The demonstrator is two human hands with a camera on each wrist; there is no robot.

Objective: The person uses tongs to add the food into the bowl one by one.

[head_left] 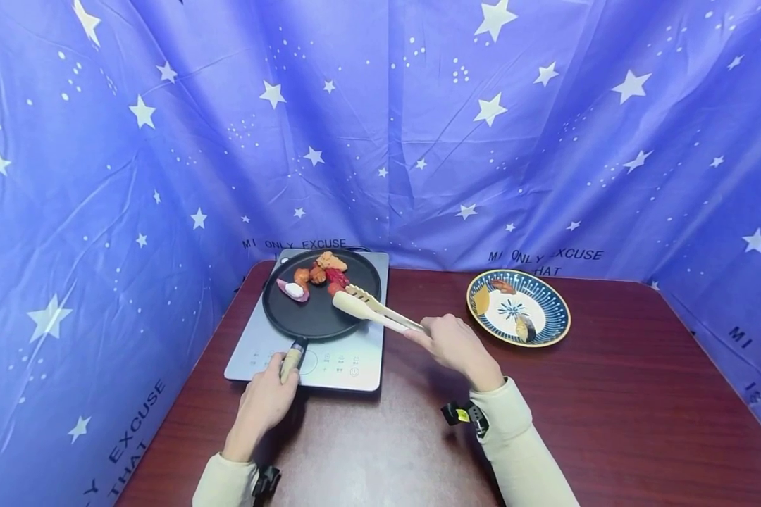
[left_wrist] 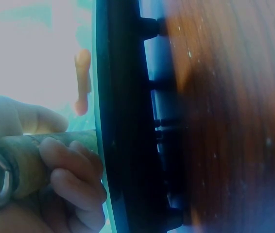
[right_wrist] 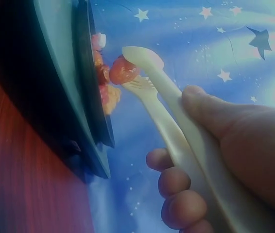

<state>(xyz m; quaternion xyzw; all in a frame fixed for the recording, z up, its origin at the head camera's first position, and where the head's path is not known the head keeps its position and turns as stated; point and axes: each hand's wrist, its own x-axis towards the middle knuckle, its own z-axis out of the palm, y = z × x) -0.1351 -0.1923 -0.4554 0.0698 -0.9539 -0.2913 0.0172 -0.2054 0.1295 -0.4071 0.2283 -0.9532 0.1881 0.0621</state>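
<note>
My left hand [head_left: 268, 394] grips the tan handle [head_left: 289, 362] of a round black frying pan [head_left: 317, 320]. In the left wrist view its fingers [left_wrist: 77, 184] curl round that handle, which ends in a metal ring [left_wrist: 4, 184]. Cream-coloured tongs [head_left: 351, 305] are in my right hand [head_left: 459, 348], reaching over the pan's right side. Between their tips sits a rounded reddish food piece [right_wrist: 124, 71]. Beside it in the pan lie a red piece [head_left: 339, 277], a golden fried piece [head_left: 331, 261], an orange curved piece [head_left: 301, 277] and a purple-edged piece with a white top [head_left: 294, 289].
The pan stands on a silver induction cooker [head_left: 244, 359] with touch controls. To the right on the brown table [head_left: 615, 394] is a blue-patterned plate [head_left: 561, 310] holding a few food pieces. A blue starry curtain [head_left: 355, 183] hangs behind and at both sides.
</note>
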